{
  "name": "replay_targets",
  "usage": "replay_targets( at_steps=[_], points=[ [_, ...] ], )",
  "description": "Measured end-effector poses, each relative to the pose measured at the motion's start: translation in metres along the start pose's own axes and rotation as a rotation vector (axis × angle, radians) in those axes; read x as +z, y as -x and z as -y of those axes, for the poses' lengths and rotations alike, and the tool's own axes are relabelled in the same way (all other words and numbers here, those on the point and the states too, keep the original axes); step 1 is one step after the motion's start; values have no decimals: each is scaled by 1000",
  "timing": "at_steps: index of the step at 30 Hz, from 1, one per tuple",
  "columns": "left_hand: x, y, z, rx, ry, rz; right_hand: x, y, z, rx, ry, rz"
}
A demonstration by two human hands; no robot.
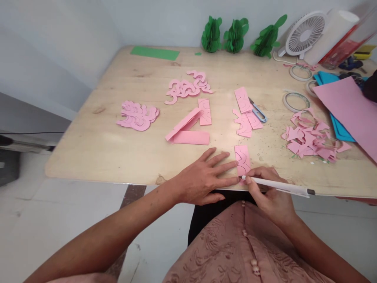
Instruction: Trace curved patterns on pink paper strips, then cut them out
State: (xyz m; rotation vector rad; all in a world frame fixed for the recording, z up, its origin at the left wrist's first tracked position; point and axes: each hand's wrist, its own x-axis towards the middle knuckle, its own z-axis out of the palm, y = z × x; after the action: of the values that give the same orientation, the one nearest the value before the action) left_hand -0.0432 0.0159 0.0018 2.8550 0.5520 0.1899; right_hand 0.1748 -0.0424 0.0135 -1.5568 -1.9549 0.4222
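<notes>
A small pink paper strip [243, 159] with curved lines drawn on it lies at the table's front edge. My left hand [206, 177] is spread flat, its fingertips on the strip's left side. My right hand [269, 192] is closed round a white pen [279, 185], whose tip meets the strip's lower end. Behind the strip are more marked pink pieces [242, 100], a cut pink piece [244, 125] and a blue-grey snipper [258, 111]. Folded pink strips [191, 137] lie to the left, beside another marked piece [205, 112].
Cut pink curls [185, 88] and a pink stack [137, 116] lie at left. Pink scraps [313, 137], tape rolls [297, 102] and pink and blue sheets [350, 110] are at right. Green paper figures [211, 35] and a white fan [305, 34] stand at the back.
</notes>
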Motion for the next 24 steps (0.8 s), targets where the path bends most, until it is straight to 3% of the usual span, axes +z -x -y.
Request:
replay_targets(
  at_steps=[9,24],
  points=[
    [1,0,0,0,11,-7,-11,-5,-15,167,-72,-27],
    [2,0,1,6,15,-10,-4,-5,-7,76,-60,44]
  ],
)
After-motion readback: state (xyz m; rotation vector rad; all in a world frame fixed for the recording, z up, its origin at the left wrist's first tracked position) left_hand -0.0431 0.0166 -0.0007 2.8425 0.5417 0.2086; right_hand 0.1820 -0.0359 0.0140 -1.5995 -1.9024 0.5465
